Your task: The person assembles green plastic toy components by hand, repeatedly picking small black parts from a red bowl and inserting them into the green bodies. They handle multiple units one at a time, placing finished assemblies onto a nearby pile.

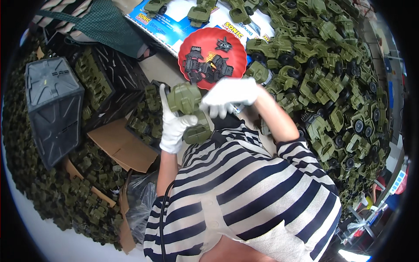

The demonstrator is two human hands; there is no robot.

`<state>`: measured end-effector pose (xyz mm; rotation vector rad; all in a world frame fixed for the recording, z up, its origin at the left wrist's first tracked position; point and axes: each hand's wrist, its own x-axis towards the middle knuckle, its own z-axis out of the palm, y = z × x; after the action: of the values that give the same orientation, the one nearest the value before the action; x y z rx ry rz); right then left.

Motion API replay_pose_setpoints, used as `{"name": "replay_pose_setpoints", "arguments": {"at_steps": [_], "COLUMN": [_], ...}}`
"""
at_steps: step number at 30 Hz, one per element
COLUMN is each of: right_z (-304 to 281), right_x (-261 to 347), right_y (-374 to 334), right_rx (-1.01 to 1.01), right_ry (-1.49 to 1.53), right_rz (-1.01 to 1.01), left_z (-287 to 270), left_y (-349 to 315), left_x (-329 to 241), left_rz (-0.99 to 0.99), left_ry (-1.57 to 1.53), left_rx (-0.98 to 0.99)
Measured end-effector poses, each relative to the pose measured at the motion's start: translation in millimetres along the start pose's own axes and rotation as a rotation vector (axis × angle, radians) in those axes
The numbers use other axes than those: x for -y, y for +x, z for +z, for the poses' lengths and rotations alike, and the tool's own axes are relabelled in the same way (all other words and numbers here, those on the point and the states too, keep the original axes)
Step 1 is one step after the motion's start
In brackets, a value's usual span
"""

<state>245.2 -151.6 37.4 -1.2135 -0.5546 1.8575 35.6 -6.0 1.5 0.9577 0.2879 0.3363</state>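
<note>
My left hand (pixel 174 126), in a white glove, grips an olive-green toy vehicle body (pixel 185 97) in front of my chest. The thumb lies across the lower part and the index finger reaches up along the left side. My right hand (pixel 231 97), also gloved, is bent in from the right, its fingertips curled at the vehicle's right edge. Whatever lies under those fingers is hidden. Just beyond the hands, a red scalloped bowl (pixel 187 41) holds several small black plastic parts (pixel 192 61) and some yellow bits.
Finished-looking green toy vehicles (pixel 323 83) are heaped on the right. A printed blue and white carton sheet (pixel 174 28) lies under the bowl. To the left stand dark crates (pixel 54 109) with green parts, a cardboard flap (pixel 124 142) and a plastic bag (pixel 142 205).
</note>
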Motion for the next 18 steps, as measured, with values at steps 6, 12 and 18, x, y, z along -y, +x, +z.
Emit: {"name": "replay_pose_setpoints", "arguments": {"at_steps": [6, 12, 18], "right_z": [-135.2, -105.6, -138.9], "right_x": [-15.9, 11.6, -3.1], "right_y": [72.3, 132.6, 140.2], "right_rx": [-1.075, -0.964, -0.997], "right_ry": [-0.841, -1.134, -1.101], "right_rz": [-0.17, 0.011, -0.034], "left_z": [-4.1, -9.1, -0.4], "left_y": [6.2, 1.3, 1.0], "left_x": [7.3, 11.6, -12.5], "left_rz": [-0.139, -0.142, -0.223], "left_ry": [0.157, -0.002, 0.129], "left_rx": [-0.171, -0.242, -0.203]}}
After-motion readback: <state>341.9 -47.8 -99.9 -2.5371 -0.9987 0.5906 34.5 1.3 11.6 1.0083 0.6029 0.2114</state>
